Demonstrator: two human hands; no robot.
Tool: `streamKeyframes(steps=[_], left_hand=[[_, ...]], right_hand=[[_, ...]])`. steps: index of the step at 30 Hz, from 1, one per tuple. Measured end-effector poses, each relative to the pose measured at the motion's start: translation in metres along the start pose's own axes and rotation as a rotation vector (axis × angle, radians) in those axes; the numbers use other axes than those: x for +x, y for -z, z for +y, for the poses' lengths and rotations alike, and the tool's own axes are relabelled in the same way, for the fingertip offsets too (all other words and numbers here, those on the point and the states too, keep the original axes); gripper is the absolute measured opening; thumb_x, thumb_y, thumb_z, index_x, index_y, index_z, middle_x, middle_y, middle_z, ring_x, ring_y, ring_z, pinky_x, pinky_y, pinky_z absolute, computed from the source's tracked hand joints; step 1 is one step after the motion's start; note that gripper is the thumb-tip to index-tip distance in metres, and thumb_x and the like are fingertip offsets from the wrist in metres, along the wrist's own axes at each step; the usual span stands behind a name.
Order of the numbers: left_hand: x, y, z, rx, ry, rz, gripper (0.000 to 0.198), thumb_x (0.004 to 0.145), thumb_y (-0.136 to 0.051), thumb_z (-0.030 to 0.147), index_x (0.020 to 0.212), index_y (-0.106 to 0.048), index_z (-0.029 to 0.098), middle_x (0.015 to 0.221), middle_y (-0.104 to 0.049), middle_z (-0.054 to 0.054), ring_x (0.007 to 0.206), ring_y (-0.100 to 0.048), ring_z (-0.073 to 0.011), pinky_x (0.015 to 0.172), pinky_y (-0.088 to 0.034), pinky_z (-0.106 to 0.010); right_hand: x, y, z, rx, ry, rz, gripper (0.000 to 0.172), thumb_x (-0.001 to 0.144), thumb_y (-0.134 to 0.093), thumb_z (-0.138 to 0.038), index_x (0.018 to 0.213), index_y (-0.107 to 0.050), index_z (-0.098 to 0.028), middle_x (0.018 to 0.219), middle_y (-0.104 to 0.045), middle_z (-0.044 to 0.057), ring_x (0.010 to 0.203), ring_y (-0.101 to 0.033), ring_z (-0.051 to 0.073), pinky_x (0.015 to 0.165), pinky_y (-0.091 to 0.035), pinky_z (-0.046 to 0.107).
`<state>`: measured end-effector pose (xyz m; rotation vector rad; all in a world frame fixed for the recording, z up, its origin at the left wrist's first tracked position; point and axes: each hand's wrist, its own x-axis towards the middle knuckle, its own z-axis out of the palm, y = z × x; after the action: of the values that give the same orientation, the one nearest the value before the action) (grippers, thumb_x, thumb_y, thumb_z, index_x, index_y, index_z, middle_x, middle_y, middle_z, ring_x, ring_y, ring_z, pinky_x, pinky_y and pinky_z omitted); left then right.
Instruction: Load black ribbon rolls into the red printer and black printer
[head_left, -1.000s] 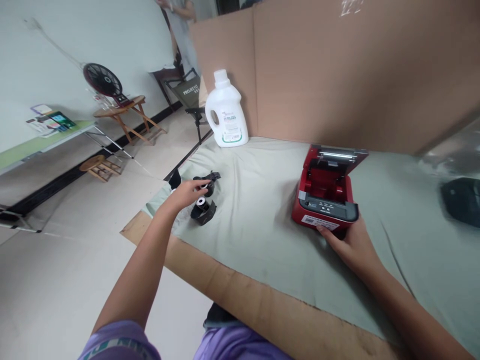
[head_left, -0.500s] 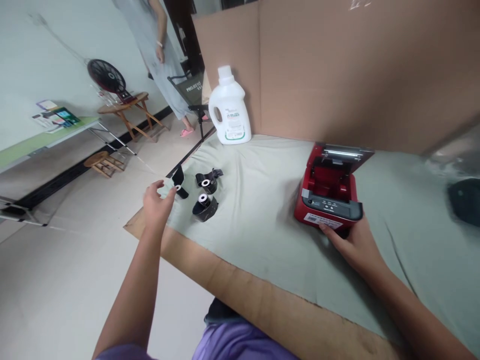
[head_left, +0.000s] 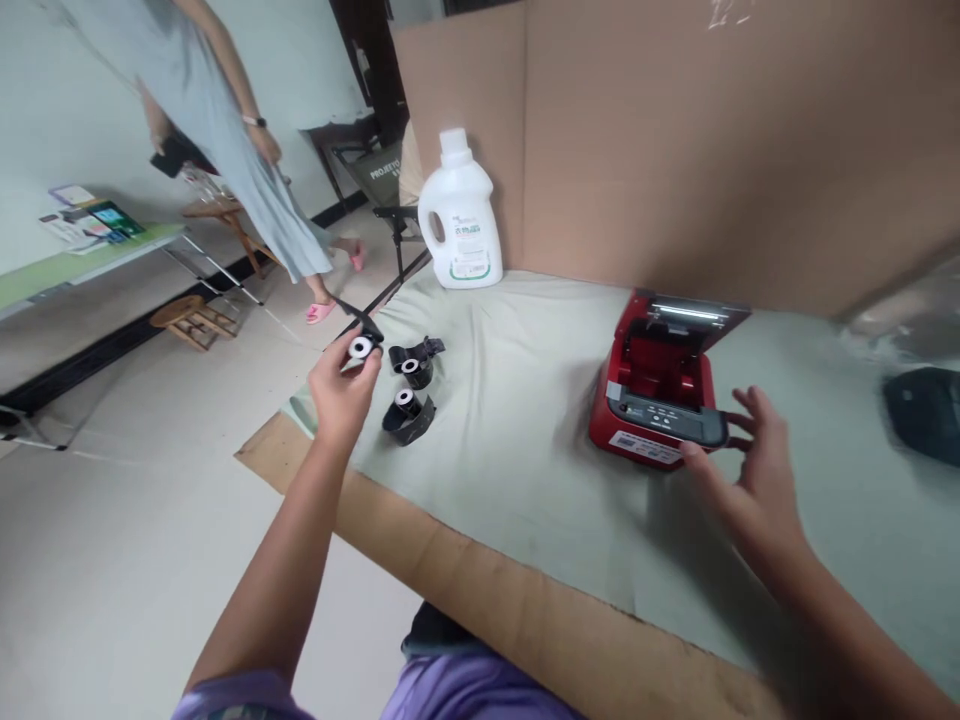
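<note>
My left hand (head_left: 341,392) pinches a small black label roll (head_left: 370,341) by its sides; its white core faces me and a loose black tail sticks out. Two more black rolls with white cores, a rear one (head_left: 415,371) and a front one (head_left: 407,413), lie on the cloth just to the right, partly unwound. A red label printer (head_left: 637,440) stands at the right with its dark lid raised, its red inside showing. Beside its front right corner is my right hand (head_left: 761,480), fingers apart, holding nothing; whether a fingertip touches the casing I cannot tell.
A white jug (head_left: 469,230) stands at the back against a cardboard panel (head_left: 637,130). A black object (head_left: 926,412) lies at the right edge. A wooden strip (head_left: 480,565) lines the near edge. Left, beyond the table, a person (head_left: 240,140) stands near a stool (head_left: 195,318).
My left hand has taken hold of the leftmost roll and lifted it. My right hand has loosened from the printer and opened. The person behind has moved left and nearer.
</note>
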<state>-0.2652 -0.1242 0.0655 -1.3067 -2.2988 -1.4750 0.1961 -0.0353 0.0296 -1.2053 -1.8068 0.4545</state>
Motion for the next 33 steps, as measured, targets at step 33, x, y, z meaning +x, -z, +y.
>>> streamKeyframes(steps=[33], left_hand=[[-0.04, -0.141, 0.23, -0.687, 0.17, -1.243, 0.042, 0.094, -0.059, 0.06, 0.102, -0.07, 0.021, 0.088, -0.066, -0.003, 0.073, -0.06, -0.0139, 0.056, -0.043, -0.02]], right_hand=[[0.09, 0.039, -0.064, 0.386, -0.053, -0.448, 0.022, 0.098, -0.063, -0.04, 0.108, -0.072, -0.024, 0.093, -0.072, 0.003, 0.079, -0.063, 0.018, 0.069, -0.049, 0.031]])
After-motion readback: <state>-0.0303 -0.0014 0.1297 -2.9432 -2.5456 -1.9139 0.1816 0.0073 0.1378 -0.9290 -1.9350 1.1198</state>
